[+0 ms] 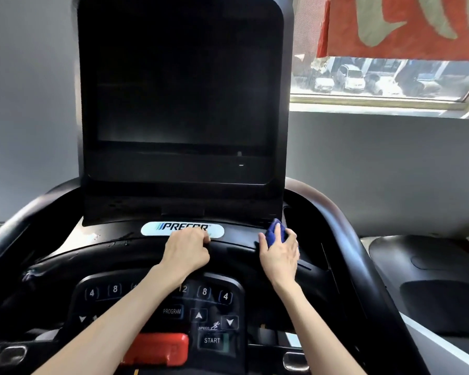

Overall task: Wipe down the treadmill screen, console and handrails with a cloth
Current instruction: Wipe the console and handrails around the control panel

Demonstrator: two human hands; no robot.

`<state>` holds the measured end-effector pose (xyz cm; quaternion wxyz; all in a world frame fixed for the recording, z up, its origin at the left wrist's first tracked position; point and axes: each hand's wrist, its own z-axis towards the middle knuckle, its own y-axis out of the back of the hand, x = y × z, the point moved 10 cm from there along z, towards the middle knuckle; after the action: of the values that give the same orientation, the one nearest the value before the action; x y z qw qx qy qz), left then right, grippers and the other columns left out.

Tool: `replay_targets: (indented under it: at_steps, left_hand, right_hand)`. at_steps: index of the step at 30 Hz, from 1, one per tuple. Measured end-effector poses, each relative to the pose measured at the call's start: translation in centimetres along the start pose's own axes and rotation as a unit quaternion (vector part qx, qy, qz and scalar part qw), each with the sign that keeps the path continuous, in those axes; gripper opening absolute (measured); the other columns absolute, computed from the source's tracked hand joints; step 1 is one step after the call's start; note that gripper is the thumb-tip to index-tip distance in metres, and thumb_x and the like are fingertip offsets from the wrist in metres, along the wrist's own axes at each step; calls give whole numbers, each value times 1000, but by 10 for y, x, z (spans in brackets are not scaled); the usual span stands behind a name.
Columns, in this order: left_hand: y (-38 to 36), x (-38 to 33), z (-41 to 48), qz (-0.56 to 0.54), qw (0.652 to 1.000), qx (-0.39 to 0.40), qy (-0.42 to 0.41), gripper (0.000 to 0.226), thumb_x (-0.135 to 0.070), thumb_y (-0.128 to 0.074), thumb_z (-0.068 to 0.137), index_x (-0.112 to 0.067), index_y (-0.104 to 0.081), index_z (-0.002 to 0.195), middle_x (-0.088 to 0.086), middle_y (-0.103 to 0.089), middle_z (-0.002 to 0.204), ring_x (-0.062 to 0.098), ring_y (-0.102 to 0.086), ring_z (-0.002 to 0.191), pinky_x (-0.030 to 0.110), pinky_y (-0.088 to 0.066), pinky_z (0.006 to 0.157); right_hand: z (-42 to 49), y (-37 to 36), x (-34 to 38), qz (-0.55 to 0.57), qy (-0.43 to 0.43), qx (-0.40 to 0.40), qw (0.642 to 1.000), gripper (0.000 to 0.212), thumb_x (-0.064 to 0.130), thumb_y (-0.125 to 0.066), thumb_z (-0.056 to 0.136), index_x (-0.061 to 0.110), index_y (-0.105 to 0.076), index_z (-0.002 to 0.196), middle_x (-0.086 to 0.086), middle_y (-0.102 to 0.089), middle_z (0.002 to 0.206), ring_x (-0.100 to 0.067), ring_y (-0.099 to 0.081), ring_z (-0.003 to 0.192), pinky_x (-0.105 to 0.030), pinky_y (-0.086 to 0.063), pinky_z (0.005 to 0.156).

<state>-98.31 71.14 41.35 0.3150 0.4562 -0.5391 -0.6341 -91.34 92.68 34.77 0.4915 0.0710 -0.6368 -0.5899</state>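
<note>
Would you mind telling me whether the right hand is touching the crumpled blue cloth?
Touching. The head view shows the right hand gripping the crumpled blue cloth, wrapped round it with no gap.

Daylight pours in from the window (385, 77) at two o'clock; my screen (182, 85) sits dark, frame edges bowing, everything slightly soft.
</note>
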Motion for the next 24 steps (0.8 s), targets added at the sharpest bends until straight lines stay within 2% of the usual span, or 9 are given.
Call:
replay_targets:
  at_steps: [2,4,7,9,12,15,17,21,24]
  left_hand:
    - [-3,3,3,-9,1000,17,-1,40,-9,-51,79,-26,-67,111,-3,-65,117,20,-56,113,27,-43,92]
    - [-3,7,8,-17,999,39,-16,41,-9,-49,79,-28,-69,110,-6,-65,118,18,-55,115,28,-45,94]
    - [3,11,18,-12,996,62,-70,39,-9,-47,82,-28,-72,106,-9,-68,116,16,-58,114,28,-43,99]
    - [12,23,25,3,997,38,-69,37,-12,-46,85,-27,-71,107,-7,-68,115,17,-59,111,29,-44,98]
    - [27,56,28,18,1000,-14,-5,40,-14,-44,88,-27,-63,121,-2,-66,119,22,-58,113,33,-47,95]
    - [24,84,26,92,995,15,43,38,-10,-43,89,-15,-56,124,6,-63,120,25,-57,112,33,-40,98]
    - [20,101,26,123,990,30,59,36,-9,-43,88,-14,-56,121,5,-62,120,23,-58,110,32,-36,101]
    - [11,111,30,158,985,59,40,38,-13,-45,85,-17,-53,123,0,-58,125,20,-57,112,30,-37,100]
    - [12,116,37,133,985,86,66,31,-15,-48,84,-19,-58,114,3,-61,110,22,-59,103,28,-45,83]
  right_hand:
    - [-4,0,12,-10,-19,-24,999,71,52,-42,86,-1,-46,133,-24,-48,129,-40,-44,122,-50,-30,107]
    - [-10,-13,38,10,17,19,1000,78,53,-41,85,-5,-38,137,-27,-39,141,-41,-32,134,-47,-16,114]
    - [-31,-36,84,3,185,109,977,74,45,-32,85,4,-26,146,-13,-23,153,-29,-12,144,-34,3,115]
    - [-26,-39,82,-7,201,93,975,65,37,-39,88,1,-32,142,-16,-32,149,-32,-23,141,-40,-9,116]
    - [2,-19,50,22,42,-27,999,53,26,-49,91,-9,-44,131,-28,-44,137,-40,-42,128,-52,-28,107]
    - [15,-20,40,65,-109,-4,992,52,27,-42,98,-6,-34,138,-23,-23,151,-34,-25,138,-46,-13,111]
    - [13,-21,56,123,-164,-29,978,53,30,-44,97,-5,-39,136,-24,-23,147,-39,-28,132,-43,-14,109]
    - [9,-44,119,152,-134,-34,979,45,31,-56,91,-8,-56,114,-26,-42,121,-43,-41,105,-43,-29,99]
    - [-9,-68,172,44,26,13,999,48,30,-75,73,-7,-63,103,-24,-58,106,-43,-58,93,-51,-46,88]
